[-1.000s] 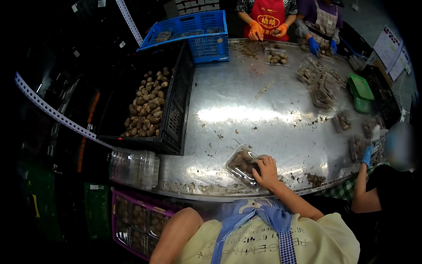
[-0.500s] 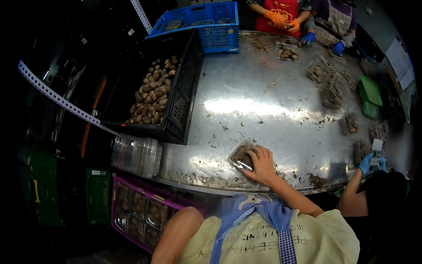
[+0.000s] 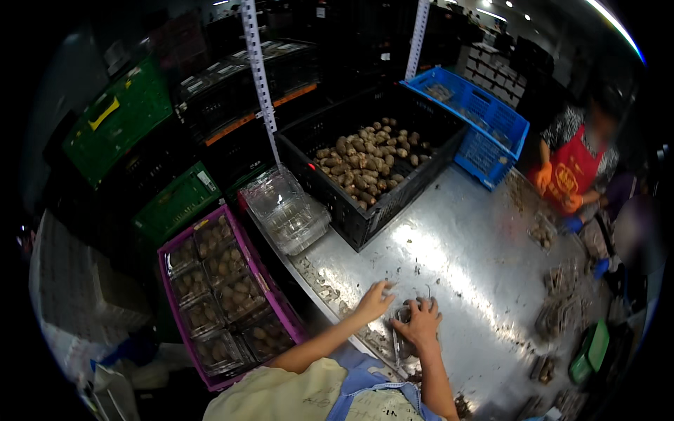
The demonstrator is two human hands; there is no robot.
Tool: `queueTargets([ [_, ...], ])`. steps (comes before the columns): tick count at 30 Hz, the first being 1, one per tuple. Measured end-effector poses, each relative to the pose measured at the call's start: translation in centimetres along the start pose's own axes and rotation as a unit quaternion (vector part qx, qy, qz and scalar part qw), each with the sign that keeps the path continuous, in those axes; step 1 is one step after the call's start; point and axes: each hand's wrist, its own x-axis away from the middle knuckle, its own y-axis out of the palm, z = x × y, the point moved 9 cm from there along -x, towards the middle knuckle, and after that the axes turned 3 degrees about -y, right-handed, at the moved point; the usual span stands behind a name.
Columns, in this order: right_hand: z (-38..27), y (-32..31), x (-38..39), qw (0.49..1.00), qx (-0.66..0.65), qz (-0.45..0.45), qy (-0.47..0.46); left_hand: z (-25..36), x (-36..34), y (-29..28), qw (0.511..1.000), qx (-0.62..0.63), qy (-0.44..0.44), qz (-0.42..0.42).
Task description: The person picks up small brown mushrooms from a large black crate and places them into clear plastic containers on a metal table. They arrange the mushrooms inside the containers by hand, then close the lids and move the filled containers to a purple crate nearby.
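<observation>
My right hand (image 3: 419, 325) grips a clear plastic container (image 3: 401, 346) at the near edge of the metal table, its fingers spread over the top. Dark contents show through the plastic in part; the hand hides most of them. My left hand (image 3: 373, 304) hovers just left of it over the table, fingers loosely bent and apart, with nothing in them. Beyond the hands stands a black crate (image 3: 365, 226) holding many small brown taro-like tubers (image 3: 365, 158). A stack of clear plastic containers (image 3: 289, 214) sits on the table's left edge beside that crate.
Left of the table is a purple crate (image 3: 263, 284) of filled clear packs. A blue crate (image 3: 484, 158) stands at the back. Across the table, a person in a red apron (image 3: 572, 168) wears orange gloves. Packs and a green container (image 3: 590, 354) lie at the right.
The head view has swung left, bringing the purple crate into fuller view. My left hand has come up over the table beside the container. My right hand stays on it.
</observation>
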Motion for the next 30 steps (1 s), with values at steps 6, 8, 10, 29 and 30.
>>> queueTargets([
  [6, -0.8, 0.5, -0.2, 0.999, -0.009, 0.012, -0.041, -6.8, 2.9, 4.8, 0.985, 0.054, -0.089, -0.140],
  [8, -0.9, 0.4, 0.1, 0.998, 0.009, 0.023, -0.055, -6.2, 3.9, 5.0, 0.949, 0.200, -0.178, -0.167],
  [10, -1.5, 0.5, 0.4, 0.997, 0.031, 0.016, -0.074, -8.1, 4.7, 5.8, 0.909, 0.291, -0.223, -0.198],
  [29, 6.8, -6.1, -0.3, 0.951, -0.309, -0.001, -0.013, -6.5, 5.4, 5.4, 0.949, 0.127, -0.204, -0.204],
  [30, 7.3, -8.6, -0.1, 0.966, -0.253, 0.037, 0.030, -7.1, 5.6, 5.6, 0.943, 0.174, -0.209, -0.191],
])
